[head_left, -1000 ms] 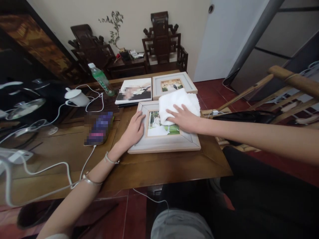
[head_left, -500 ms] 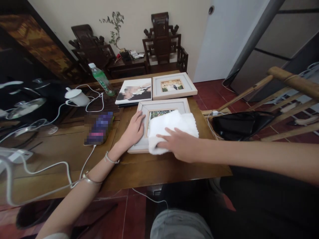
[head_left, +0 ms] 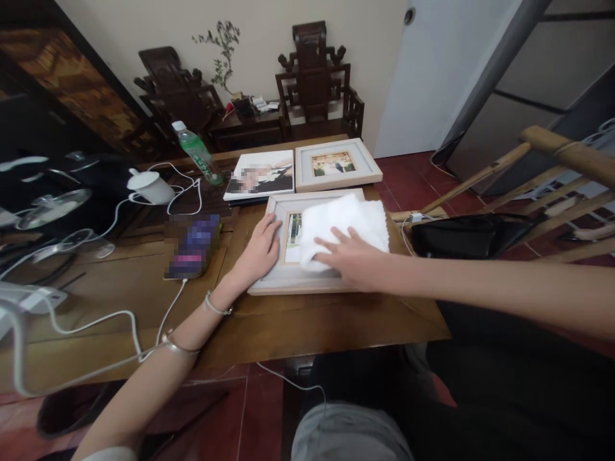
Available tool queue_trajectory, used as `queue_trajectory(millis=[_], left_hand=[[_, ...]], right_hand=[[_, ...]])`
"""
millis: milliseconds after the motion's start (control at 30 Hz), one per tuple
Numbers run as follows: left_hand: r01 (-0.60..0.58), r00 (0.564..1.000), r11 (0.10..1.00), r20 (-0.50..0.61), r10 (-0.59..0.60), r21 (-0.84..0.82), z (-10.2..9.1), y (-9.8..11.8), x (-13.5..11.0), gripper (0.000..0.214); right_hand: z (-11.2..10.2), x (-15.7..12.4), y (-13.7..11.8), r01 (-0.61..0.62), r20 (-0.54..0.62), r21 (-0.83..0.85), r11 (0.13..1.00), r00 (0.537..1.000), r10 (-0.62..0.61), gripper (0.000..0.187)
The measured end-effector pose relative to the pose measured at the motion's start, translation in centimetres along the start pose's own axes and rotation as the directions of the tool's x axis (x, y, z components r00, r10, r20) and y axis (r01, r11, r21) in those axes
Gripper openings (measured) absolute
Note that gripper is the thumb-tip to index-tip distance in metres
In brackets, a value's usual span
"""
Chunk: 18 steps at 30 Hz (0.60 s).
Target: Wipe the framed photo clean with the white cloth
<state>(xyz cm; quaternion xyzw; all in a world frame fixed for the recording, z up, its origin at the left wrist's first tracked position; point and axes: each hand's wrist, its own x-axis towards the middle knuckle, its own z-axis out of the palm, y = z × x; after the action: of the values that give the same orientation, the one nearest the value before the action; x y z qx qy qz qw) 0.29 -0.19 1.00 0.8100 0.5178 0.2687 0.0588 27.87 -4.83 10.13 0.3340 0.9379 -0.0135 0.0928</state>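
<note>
A: The white cloth (head_left: 346,221) has slid away from the near edge of the picture frame (head_left: 298,283) since half a second ago, and the right hand (head_left: 360,261) has gone with it.

B: And the left hand (head_left: 259,251)?

A: That one hasn't shifted. It lies over the frame's left border, palm down, fingers stretched out and fairly close together.

B: Is the right hand gripping the cloth?

A: I can't tell. Its fingers are spread wide on top, but the thumb tip disappears into a fold at the near side, so a pinch would be hidden.

B: Where exactly is the frame?

A: Flat on the wooden table (head_left: 312,330), close to the person and near the table's right end. The cloth covers most of the photo in it; a strip at the left shows, with some green.

B: What's behind it?

A: A second framed photo (head_left: 369,168) at the far right, and just beside that, on the left, a white-edged picture (head_left: 278,160) resting on something dark.

B: And off to the left?

A: A phone (head_left: 195,246) with a blurred-out screen, plugged into a white cable (head_left: 170,308). Farther back stand a green-labelled bottle (head_left: 196,152) and a white lidded cup (head_left: 152,187) with cable loops around it.

B: Anything beyond the table's right end?

A: A shiny black bag (head_left: 456,237), by a wooden chair (head_left: 567,153).
</note>
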Motion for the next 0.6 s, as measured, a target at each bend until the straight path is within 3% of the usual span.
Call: queue_trajectory(millis=[133,267,367,600], left_hand=[[0.003,1.0,1.0,-0.007,-0.003,0.001,0.0,0.2,-0.1,0.046],[0.002,1.0,1.0,-0.011,-0.002,0.005,0.1,0.2,-0.2,0.045],[0.0,1.0,1.0,-0.004,0.0,0.005,0.1,0.0,-0.1,0.045],[-0.006,1.0,1.0,0.008,0.005,0.006,0.0,-0.1,0.0,0.045]], right_hand=[[-1.6,-2.0,-4.2,0.134,0.033,0.108,0.985,0.99,-0.138,0.07],[-1.6,-1.7,-4.6,0.179,0.017,0.134,0.975,0.983,-0.183,0.07],[-0.7,-0.2,-2.0,0.167,-0.003,0.082,0.983,0.986,-0.167,0.074],[0.8,3.1,6.0,-0.072,-0.054,-0.095,0.993,0.996,0.067,0.081]])
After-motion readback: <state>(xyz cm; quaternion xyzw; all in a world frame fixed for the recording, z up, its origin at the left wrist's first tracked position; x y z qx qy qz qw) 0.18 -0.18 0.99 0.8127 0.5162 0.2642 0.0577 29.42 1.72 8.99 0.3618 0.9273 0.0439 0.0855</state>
